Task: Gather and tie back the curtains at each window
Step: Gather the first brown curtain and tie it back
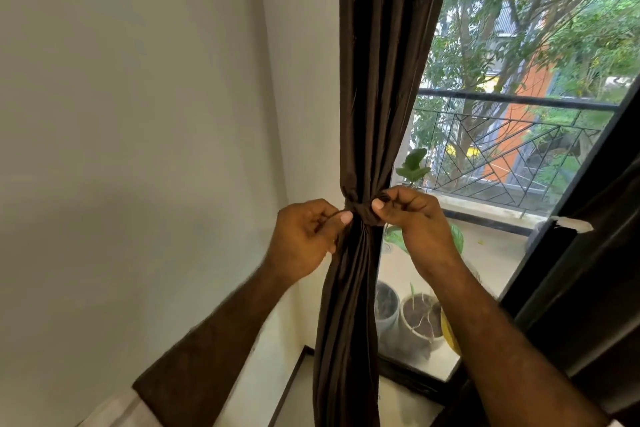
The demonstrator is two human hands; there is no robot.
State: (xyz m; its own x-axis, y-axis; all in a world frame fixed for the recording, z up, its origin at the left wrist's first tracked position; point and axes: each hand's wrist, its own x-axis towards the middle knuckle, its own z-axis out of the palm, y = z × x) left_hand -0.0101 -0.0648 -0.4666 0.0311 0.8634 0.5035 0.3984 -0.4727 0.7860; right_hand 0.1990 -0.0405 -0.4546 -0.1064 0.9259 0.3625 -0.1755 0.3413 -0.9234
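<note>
— Forearms come up from the bottom edge, elbows cut off; a pale sleeve (114,407) shows at the bottom-left corner. What are the hands doing?

— Both are at the tie band (362,210), approx mid-height on the dark brown curtain (374,80). Left hand (304,239) has fingers curled, thumb and forefinger pinching a thin strand of the band on the curtain's left side. Right hand (412,215) pinches the knot from the right, fingers curled round the fabric.

— Can you see the knot itself?

— Only partly; it's bunched dark cloth btwn the two thumbs, and the fingers hide the rest. Curtain is gathered tight there, hanging along the window's left edge beside the pale wall (138,114); top and hem are cut off.

— Behind it?

— Thru the glass, potted plants (415,319) on a pale ledge, partly hidden by the curtain and right forearm. Farther out, a black railing (502,149), then trees and an orange building, blurry. A second dark curtain at far right is mostly out of frame.

— Any labels or writing?

— None legible.
</note>
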